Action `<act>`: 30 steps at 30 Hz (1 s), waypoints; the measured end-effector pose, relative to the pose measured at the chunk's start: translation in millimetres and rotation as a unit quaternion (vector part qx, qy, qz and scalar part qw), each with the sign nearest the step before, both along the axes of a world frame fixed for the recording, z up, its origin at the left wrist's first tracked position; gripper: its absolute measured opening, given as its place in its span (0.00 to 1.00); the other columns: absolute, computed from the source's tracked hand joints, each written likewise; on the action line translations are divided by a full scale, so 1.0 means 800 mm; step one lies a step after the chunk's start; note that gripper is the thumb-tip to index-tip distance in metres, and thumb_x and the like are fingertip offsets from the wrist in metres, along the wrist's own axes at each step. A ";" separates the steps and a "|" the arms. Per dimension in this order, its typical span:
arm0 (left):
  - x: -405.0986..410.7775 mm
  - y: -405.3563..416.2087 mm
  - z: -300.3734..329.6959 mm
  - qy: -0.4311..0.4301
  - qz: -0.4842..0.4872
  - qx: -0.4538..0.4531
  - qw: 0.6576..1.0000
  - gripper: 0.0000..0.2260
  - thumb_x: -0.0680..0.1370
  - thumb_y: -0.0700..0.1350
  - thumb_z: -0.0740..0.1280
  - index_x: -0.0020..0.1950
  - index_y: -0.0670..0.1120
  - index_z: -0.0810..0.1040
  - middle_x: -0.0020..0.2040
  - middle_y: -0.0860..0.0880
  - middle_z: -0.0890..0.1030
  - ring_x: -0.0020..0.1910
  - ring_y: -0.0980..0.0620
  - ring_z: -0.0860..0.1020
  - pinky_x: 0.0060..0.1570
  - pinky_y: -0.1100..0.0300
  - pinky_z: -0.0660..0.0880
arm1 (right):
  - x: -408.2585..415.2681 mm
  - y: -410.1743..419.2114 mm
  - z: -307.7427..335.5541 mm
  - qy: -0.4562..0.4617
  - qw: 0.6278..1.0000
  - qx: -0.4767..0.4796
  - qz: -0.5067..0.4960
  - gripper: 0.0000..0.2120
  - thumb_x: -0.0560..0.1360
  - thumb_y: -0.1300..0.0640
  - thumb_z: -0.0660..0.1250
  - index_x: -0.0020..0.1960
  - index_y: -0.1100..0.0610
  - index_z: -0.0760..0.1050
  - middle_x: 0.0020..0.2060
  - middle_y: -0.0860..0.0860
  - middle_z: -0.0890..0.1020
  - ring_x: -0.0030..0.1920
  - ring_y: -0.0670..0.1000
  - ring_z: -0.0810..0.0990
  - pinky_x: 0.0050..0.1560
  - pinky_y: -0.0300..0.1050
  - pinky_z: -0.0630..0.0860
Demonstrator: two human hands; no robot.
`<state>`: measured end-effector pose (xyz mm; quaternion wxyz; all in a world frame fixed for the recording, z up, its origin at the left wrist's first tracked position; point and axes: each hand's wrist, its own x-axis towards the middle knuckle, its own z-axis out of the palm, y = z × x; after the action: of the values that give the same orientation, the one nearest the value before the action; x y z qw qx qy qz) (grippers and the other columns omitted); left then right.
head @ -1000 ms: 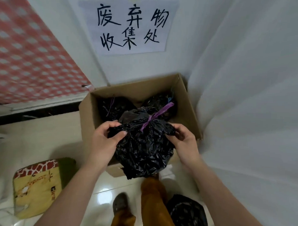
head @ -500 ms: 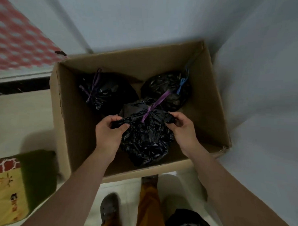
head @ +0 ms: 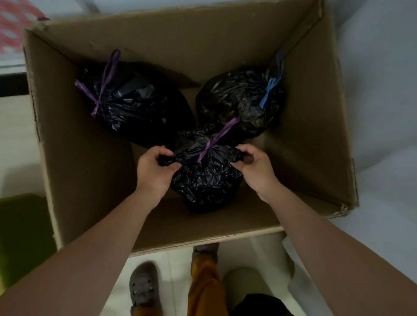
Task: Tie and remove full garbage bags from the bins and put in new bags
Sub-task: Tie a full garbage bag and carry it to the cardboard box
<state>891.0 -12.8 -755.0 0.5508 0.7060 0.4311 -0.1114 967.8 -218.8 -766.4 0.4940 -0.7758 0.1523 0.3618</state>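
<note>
Down inside the cardboard box [head: 310, 128], both hands hold the tied garbage bag [head: 205, 179] by its top corners. Left hand [head: 152, 171] has fingers curled, pinching a twist of black plastic on the bag's left shoulder; right hand [head: 255, 169] pinches the matching fold on the right. Bag looks near or on the box floor, cannot tell if it touches. Two-handed hold by the gathered top probably keeps the bag upright and the purple tie [head: 216, 139] on top while it goes into the open front part of the box.

Two more tied bags sit at the back of the box: purple-tied bag [head: 138, 108] back left, blue-tied bag [head: 238, 99] back right, the held one just in front, between them and touching or nearly so. Judged step: depositing a removed full bag; new liners not seen.

Box stands on a pale tiled floor [head: 173, 270] against light walls in a corner. Person's shoe [head: 142, 288] and orange trouser leg [head: 205, 283] below the box; another black bag [head: 266, 311] at bottom right; green-yellow cushion [head: 13, 236] left; red-checked cloth [head: 14, 16] top left.
</note>
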 end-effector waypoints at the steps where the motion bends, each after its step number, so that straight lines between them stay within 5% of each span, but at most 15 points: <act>1: 0.001 0.001 -0.002 -0.005 -0.007 -0.005 1.000 0.13 0.74 0.33 0.71 0.50 0.50 0.76 0.55 0.58 0.76 0.61 0.54 0.74 0.51 0.70 0.76 | 0.000 0.000 -0.004 0.008 1.000 -0.012 0.013 0.15 0.76 0.65 0.68 0.56 0.47 0.76 0.61 0.50 0.76 0.62 0.50 0.74 0.62 0.47 0.75; 3: 0.004 0.003 -0.005 0.000 -0.006 -0.018 1.000 0.18 0.75 0.32 0.68 0.60 0.49 0.74 0.51 0.63 0.72 0.53 0.61 0.74 0.37 0.80 0.70 | 0.000 0.000 -0.008 0.017 0.998 -0.039 0.043 0.20 0.76 0.63 0.69 0.64 0.49 0.73 0.68 0.51 0.71 0.69 0.52 0.68 0.69 0.52 0.70; 5: 0.004 0.007 -0.006 0.018 -0.027 -0.014 0.999 0.23 0.76 0.33 0.67 0.68 0.50 0.71 0.53 0.62 0.71 0.53 0.63 0.72 0.39 0.82 0.68 | 0.000 0.002 -0.007 -0.005 0.994 -0.074 0.080 0.28 0.75 0.61 0.70 0.72 0.47 0.66 0.71 0.51 0.66 0.72 0.53 0.64 0.72 0.53 0.66; 9: -0.003 0.015 0.005 0.063 -0.178 0.071 0.980 0.36 0.75 0.42 0.71 0.78 0.53 0.55 0.77 0.51 0.58 0.75 0.51 0.57 0.71 0.57 0.59 | -0.003 0.009 0.008 -0.086 0.958 -0.185 0.199 0.43 0.73 0.53 0.74 0.77 0.39 0.50 0.77 0.50 0.54 0.75 0.57 0.51 0.74 0.58 0.56; 15: -0.019 0.016 0.039 0.112 -0.343 0.229 0.904 0.50 0.72 0.54 0.73 0.77 0.59 0.36 0.78 0.52 0.39 0.77 0.43 0.43 0.74 0.40 0.49 | -0.010 0.029 0.035 -0.146 0.903 -0.271 0.300 0.50 0.70 0.45 0.74 0.77 0.37 0.41 0.78 0.52 0.44 0.77 0.60 0.44 0.74 0.66 0.47; 20: -0.037 0.023 0.073 0.109 -0.349 0.299 0.882 0.50 0.73 0.57 0.71 0.76 0.59 0.32 0.78 0.50 0.37 0.77 0.41 0.43 0.74 0.39 0.47 | -0.023 0.050 0.068 -0.199 0.873 -0.285 0.342 0.51 0.71 0.47 0.74 0.76 0.36 0.38 0.78 0.51 0.42 0.77 0.58 0.42 0.73 0.68 0.44; 30: -0.124 0.060 0.135 0.090 -0.276 0.345 0.893 0.51 0.72 0.60 0.70 0.74 0.60 0.29 0.78 0.49 0.39 0.77 0.40 0.46 0.73 0.39 0.49 | -0.092 0.119 0.147 -0.279 0.837 -0.273 0.383 0.49 0.71 0.48 0.74 0.77 0.37 0.41 0.78 0.53 0.47 0.77 0.60 0.45 0.73 0.67 0.46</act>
<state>791.4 35.0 -646.9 0.1789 0.9289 0.2784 -0.1663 894.5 -123.7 -648.5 0.1059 -0.9434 -0.2089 0.2347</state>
